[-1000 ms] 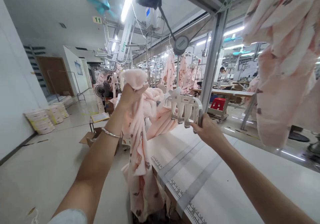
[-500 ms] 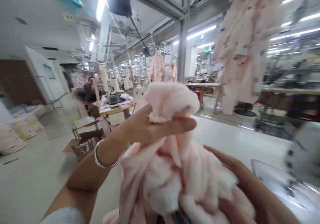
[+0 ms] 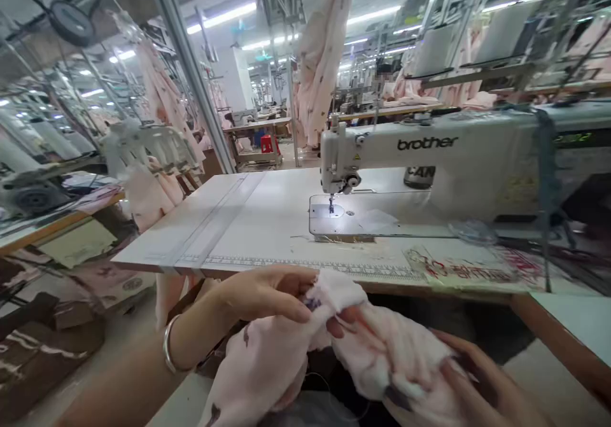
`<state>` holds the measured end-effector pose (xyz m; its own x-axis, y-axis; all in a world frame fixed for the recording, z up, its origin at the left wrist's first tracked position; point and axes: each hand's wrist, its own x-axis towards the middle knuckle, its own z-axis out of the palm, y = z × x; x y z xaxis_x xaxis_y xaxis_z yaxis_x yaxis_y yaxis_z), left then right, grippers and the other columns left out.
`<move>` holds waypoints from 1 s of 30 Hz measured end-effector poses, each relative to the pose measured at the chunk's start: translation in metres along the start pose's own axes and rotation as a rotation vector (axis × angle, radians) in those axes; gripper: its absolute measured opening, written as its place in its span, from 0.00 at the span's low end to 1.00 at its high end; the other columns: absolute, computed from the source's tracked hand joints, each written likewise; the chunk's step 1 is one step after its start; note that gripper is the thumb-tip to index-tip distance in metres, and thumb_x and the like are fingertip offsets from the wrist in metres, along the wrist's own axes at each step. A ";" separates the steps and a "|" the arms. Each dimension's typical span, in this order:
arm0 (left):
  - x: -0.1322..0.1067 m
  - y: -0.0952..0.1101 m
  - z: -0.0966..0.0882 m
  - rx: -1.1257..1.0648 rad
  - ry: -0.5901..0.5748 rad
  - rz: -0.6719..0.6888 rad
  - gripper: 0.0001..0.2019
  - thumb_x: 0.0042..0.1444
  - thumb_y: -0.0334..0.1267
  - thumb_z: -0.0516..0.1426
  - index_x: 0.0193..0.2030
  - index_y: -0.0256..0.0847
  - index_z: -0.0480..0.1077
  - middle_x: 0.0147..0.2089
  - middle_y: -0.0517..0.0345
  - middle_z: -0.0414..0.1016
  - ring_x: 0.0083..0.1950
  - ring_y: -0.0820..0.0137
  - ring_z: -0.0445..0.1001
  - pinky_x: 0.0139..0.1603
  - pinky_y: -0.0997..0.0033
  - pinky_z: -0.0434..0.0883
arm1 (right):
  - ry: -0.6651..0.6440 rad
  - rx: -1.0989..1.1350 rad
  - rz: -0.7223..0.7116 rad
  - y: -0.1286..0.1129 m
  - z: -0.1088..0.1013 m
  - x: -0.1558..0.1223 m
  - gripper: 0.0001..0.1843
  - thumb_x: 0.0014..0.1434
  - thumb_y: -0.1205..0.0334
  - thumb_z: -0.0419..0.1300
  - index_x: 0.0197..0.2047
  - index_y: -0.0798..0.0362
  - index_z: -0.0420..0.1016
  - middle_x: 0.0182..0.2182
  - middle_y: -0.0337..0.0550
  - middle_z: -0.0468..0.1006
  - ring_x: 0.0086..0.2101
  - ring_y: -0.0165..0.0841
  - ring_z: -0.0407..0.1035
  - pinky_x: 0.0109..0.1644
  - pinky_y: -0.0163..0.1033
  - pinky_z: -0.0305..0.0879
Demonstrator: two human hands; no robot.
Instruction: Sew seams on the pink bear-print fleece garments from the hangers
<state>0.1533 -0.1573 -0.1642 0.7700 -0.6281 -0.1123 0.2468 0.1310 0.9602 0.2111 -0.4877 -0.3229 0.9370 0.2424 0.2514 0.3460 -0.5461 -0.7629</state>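
Observation:
A soft pale pink fleece garment [image 3: 267, 360] with small dark motifs is bunched up in front of me, below the table's front edge. My left hand [image 3: 272, 296], with a silver bangle at the wrist, pinches its fluffy white upper edge between thumb and fingers. On the right, my right hand [image 3: 472, 376] grips another gathered part of the same cloth, somewhat blurred. Beyond the hands stands a white Brother sewing machine [image 3: 382, 153], its lamp lighting the needle area. Nothing lies under its presser foot.
The white sewing table [image 3: 267, 204] carries a printed ruler strip [image 3: 334, 265] along its front edge. A dark can [image 3: 420, 177] stands behind the machine arm. Pink garments [image 3: 317, 58] hang beyond the table, and a metal post [image 3: 191, 64] rises at its far left.
My view has swung right, bringing the sewing machine into sight. The garment has come down from a raised bundle to below the table edge, with both hands still on it.

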 end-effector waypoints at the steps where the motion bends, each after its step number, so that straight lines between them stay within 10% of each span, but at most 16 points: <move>1: 0.006 -0.002 0.005 0.074 -0.030 -0.011 0.14 0.53 0.35 0.59 0.47 0.32 0.71 0.42 0.47 0.75 0.45 0.65 0.74 0.46 0.71 0.69 | -0.006 -0.032 -0.012 -0.005 0.001 -0.002 0.20 0.59 0.45 0.53 0.48 0.47 0.73 0.45 0.46 0.77 0.44 0.44 0.73 0.43 0.47 0.74; 4: 0.018 -0.009 0.016 0.347 -0.008 -0.066 0.10 0.55 0.35 0.59 0.43 0.33 0.71 0.38 0.53 0.72 0.41 0.71 0.69 0.43 0.75 0.65 | 0.048 -0.077 -0.158 -0.046 0.002 -0.001 0.20 0.61 0.49 0.52 0.55 0.45 0.68 0.57 0.43 0.66 0.55 0.42 0.63 0.57 0.48 0.65; 10: 0.020 -0.023 0.028 0.570 0.145 -0.043 0.17 0.47 0.38 0.65 0.42 0.36 0.68 0.36 0.62 0.66 0.36 0.75 0.62 0.37 0.79 0.62 | -0.310 0.177 -0.335 -0.110 0.031 0.016 0.32 0.62 0.60 0.53 0.66 0.38 0.48 0.63 0.35 0.57 0.61 0.34 0.54 0.63 0.41 0.55; 16: 0.010 -0.036 0.023 0.953 0.641 -0.019 0.18 0.44 0.26 0.58 0.44 0.39 0.67 0.38 0.62 0.70 0.37 0.74 0.66 0.38 0.77 0.61 | -0.436 0.386 -0.161 -0.124 0.043 0.036 0.12 0.62 0.61 0.52 0.49 0.45 0.67 0.42 0.34 0.74 0.41 0.30 0.68 0.44 0.32 0.61; 20: 0.008 -0.041 0.008 0.829 0.556 -0.008 0.06 0.54 0.33 0.56 0.40 0.39 0.72 0.38 0.60 0.73 0.39 0.73 0.69 0.41 0.76 0.63 | -0.644 0.414 -0.055 -0.134 0.027 0.058 0.15 0.64 0.49 0.54 0.34 0.52 0.70 0.27 0.35 0.70 0.30 0.28 0.63 0.33 0.31 0.58; 30: 0.015 -0.039 -0.018 0.410 0.503 -0.083 0.15 0.61 0.45 0.52 0.32 0.34 0.69 0.29 0.60 0.66 0.32 0.77 0.63 0.32 0.80 0.60 | -0.816 0.574 0.057 -0.128 0.040 0.095 0.20 0.64 0.46 0.54 0.29 0.54 0.65 0.25 0.34 0.60 0.25 0.25 0.54 0.25 0.29 0.50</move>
<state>0.1659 -0.1582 -0.2079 0.9638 -0.1753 -0.2008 0.1495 -0.2680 0.9518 0.2539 -0.3630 -0.2250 0.5576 0.8219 -0.1161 0.0246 -0.1562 -0.9874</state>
